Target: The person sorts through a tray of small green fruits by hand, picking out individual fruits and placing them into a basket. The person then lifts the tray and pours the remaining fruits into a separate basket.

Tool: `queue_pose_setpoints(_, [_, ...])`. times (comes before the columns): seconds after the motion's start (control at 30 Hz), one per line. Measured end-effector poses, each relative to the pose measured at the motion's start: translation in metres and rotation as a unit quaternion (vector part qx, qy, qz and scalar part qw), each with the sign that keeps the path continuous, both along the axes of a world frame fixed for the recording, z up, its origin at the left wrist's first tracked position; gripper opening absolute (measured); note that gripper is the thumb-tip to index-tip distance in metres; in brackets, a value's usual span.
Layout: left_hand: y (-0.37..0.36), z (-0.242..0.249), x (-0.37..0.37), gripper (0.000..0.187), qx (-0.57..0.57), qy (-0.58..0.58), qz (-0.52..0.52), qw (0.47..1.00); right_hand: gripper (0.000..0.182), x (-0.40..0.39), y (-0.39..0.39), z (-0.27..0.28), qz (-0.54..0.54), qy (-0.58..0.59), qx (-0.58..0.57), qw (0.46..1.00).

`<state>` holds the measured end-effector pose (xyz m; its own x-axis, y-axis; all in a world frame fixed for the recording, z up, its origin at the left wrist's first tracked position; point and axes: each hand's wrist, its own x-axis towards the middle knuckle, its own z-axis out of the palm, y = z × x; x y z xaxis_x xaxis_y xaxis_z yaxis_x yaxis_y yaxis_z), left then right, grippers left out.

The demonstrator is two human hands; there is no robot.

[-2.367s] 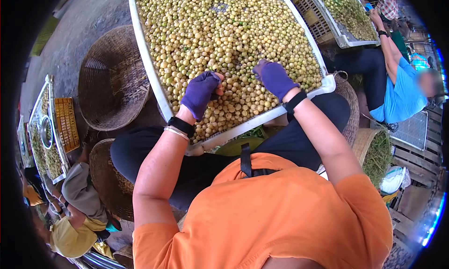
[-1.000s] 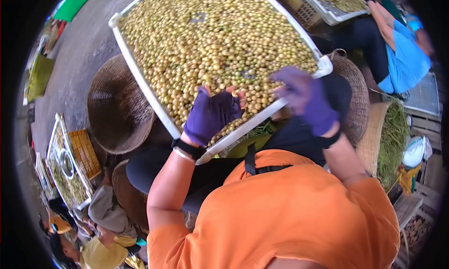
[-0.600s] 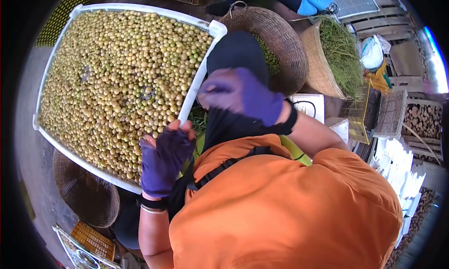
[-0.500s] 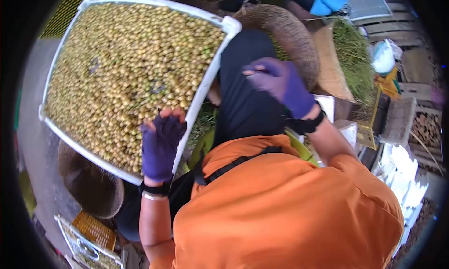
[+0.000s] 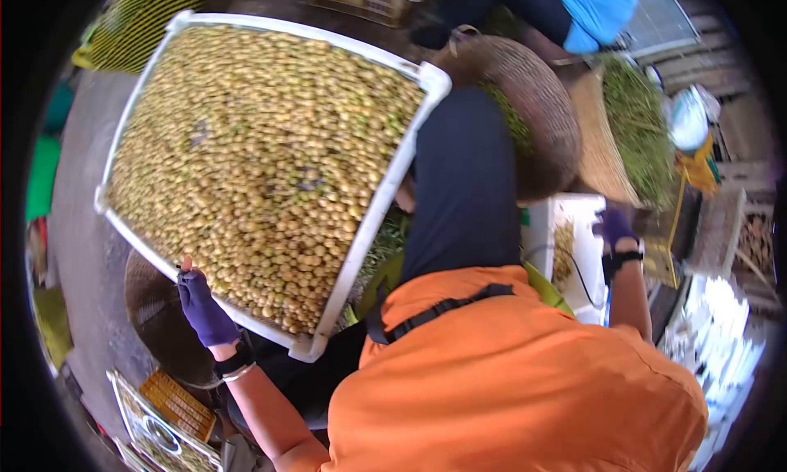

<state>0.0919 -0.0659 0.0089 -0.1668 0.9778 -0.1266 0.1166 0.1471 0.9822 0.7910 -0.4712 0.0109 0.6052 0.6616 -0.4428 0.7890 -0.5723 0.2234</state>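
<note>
A large white-rimmed tray (image 5: 434, 80), heaped with small round yellow-brown fruits (image 5: 270, 160), lies in front of me and to the left. My left hand (image 5: 205, 304), in a purple fingerless glove, is at the tray's near-left rim with its fingers drawn together. Whatever they may hold is too small to make out. Below that hand a dark woven basket (image 5: 156, 312) shows beside the tray. My right hand (image 5: 615, 228), gloved alike, is at the right edge of a white box (image 5: 586, 255) with some yellowish pieces inside. Motion smears its fingers.
A round wicker basket (image 5: 545, 103) lies beyond my knee, next to a bundle of green stems (image 5: 631, 136). Another person in blue (image 5: 602, 9) sits at the top. Crates (image 5: 352, 0) stand at the back, and a yellow-black net bag (image 5: 143, 25) lies at far left.
My left hand has gone from over the fruits to the tray's near-left rim. My right hand has swung from above my leg out right to the white box. The view has shifted slightly.
</note>
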Motion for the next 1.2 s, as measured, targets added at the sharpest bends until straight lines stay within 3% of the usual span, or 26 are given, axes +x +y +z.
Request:
queue_pose_setpoints(0.07, [0.01, 0.005, -0.017, 0.037, 0.028, 0.023, 0.049, 0.998, 0.034, -0.001, 0.01, -0.012, -0.071, -0.018, 0.123, 0.99])
queue_pose_setpoints(0.1, [0.015, 0.004, -0.021, 0.039, 0.015, -0.023, 0.086, 0.996, 0.033, 0.002, 0.032, -0.011, -0.127, -0.012, 0.125, 0.984])
queue_pose_setpoints(0.13, [0.022, -0.002, -0.027, 0.04, 0.017, 0.01, 0.106, 0.994, 0.032, -0.019, 0.078, 0.013, -0.181, -0.005, 0.125, 0.975])
queue_pose_setpoints(0.17, [0.03, -0.023, -0.05, 0.038, 0.009, 0.002, 0.087, 0.996, 0.031, -0.032, 0.111, 0.022, -0.128, -0.046, 0.19, 0.972])
queue_pose_setpoints(0.2, [0.032, -0.034, -0.058, 0.025, -0.034, 0.035, 0.092, 0.995, 0.03, -0.035, 0.132, 0.027, -0.101, 0.054, 0.31, 0.944])
queue_pose_setpoints(0.23, [0.032, -0.044, -0.065, 0.023, -0.079, 0.036, 0.093, 0.992, 0.03, -0.055, 0.166, 0.043, -0.046, 0.062, 0.374, 0.924])
queue_pose_setpoints(0.27, [0.034, -0.059, -0.071, 0.027, -0.119, 0.11, 0.11, 0.981, 0.03, -0.087, 0.207, 0.061, 0.007, 0.072, 0.439, 0.896])
queue_pose_setpoints(0.3, [0.033, -0.072, -0.071, 0.031, -0.102, 0.078, 0.108, 0.986, 0.03, -0.117, 0.239, 0.077, 0.032, 0.134, 0.459, 0.878])
queue_pose_setpoints(0.33, [0.031, -0.074, -0.067, 0.035, -0.113, 0.13, 0.103, 0.98, 0.03, -0.146, 0.266, 0.094, 0.057, 0.194, 0.475, 0.856])
queue_pose_setpoints(0.37, [0.028, -0.074, -0.057, 0.038, -0.106, 0.08, 0.121, 0.984, 0.03, -0.173, 0.289, 0.107, 0.082, 0.253, 0.486, 0.832])
queue_pose_setpoints(0.4, [0.022, -0.045, -0.033, 0.045, -0.128, 0.138, 0.165, 0.968, 0.03, -0.196, 0.31, 0.117, 0.101, 0.285, 0.467, 0.831])
queue_pose_setpoints(0.43, [0.024, -0.066, -0.039, 0.065, -0.034, 0.128, 0.21, 0.969, 0.03, -0.218, 0.328, 0.125, 0.12, 0.316, 0.444, 0.83])
queue_pose_setpoints(0.47, [0.018, -0.058, -0.035, 0.063, -0.054, 0.146, 0.221, 0.963, 0.031, -0.241, 0.341, 0.128, 0.136, 0.347, 0.417, 0.829])
queue_pose_setpoints(0.5, [0.021, -0.087, -0.054, 0.056, -0.052, 0.202, 0.22, 0.953, 0.03, -0.264, 0.352, 0.128, 0.164, 0.381, 0.41, 0.813])
queue_pose_setpoints(0.53, [0.019, -0.073, -0.051, 0.045, -0.122, 0.181, 0.194, 0.956, 0.029, -0.286, 0.36, 0.127, 0.187, 0.412, 0.401, 0.797])
queue_pose_setpoints(0.57, [0.021, -0.076, -0.054, 0.038, -0.1, 0.123, 0.183, 0.97, 0.028, -0.304, 0.367, 0.127, 0.206, 0.442, 0.394, 0.779])
queue_pose_setpoints(0.63, [0.024, -0.083, -0.056, 0.038, -0.114, 0.106, 0.197, 0.968, 0.027, -0.329, 0.382, 0.107, 0.33, 0.443, 0.365, 0.75])
queue_pose_setpoints(0.7, [0.027, -0.084, -0.054, 0.038, -0.117, 0.118, 0.204, 0.965, 0.026, -0.347, 0.392, 0.083, 0.335, 0.456, 0.299, 0.769])
queue_pose_setpoints(0.8, [0.024, -0.072, -0.045, 0.038, -0.116, 0.11, 0.218, 0.963, 0.021, -0.356, 0.407, 0.034, 0.428, 0.425, 0.324, 0.729])
queue_pose_setpoints(1.0, [0.015, -0.065, -0.032, 0.042, -0.152, 0.132, 0.259, 0.945, 0.016, -0.356, 0.44, -0.027, 0.518, 0.229, 0.256, 0.783])
queue_pose_setpoints(1.2, [0.006, -0.087, -0.04, 0.041, -0.146, 0.155, 0.289, 0.933, 0.014, -0.365, 0.443, -0.026, 0.567, 0.178, 0.187, 0.782])
